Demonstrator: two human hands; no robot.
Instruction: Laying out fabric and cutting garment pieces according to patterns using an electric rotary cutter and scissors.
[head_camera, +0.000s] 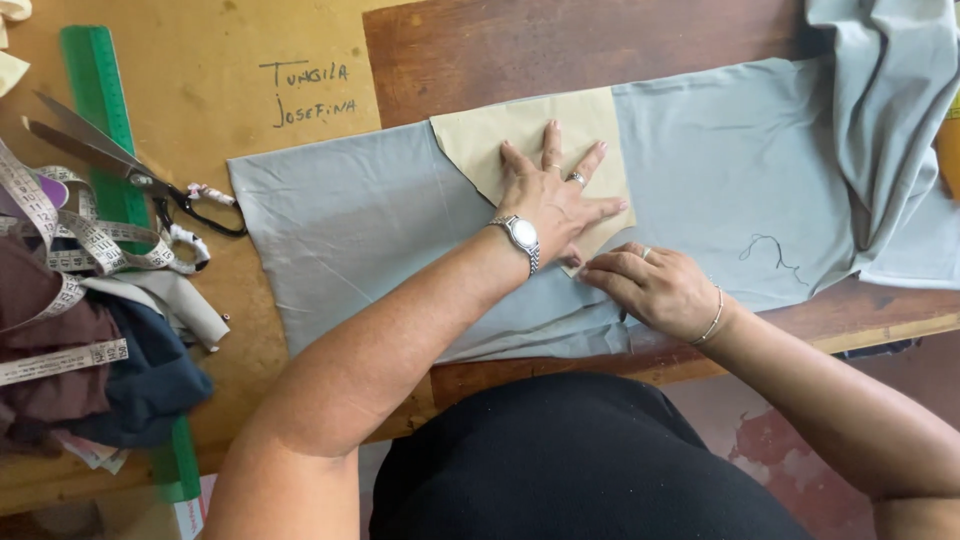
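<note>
Head view: left hand (550, 195) spread flat on tan pattern (525, 135) — right hand (655, 288) pinching its pointed lower tip; gray cloth (380, 220) lies lengthwise left-right.

My left hand (548, 195) wears a silver ring, with a silver round-faced wristwatch (522, 236) at the wrist; my right hand (655, 288) has a ring and a thin silver bangle (712, 318); arms bare, black clothing (580, 460)
</note>
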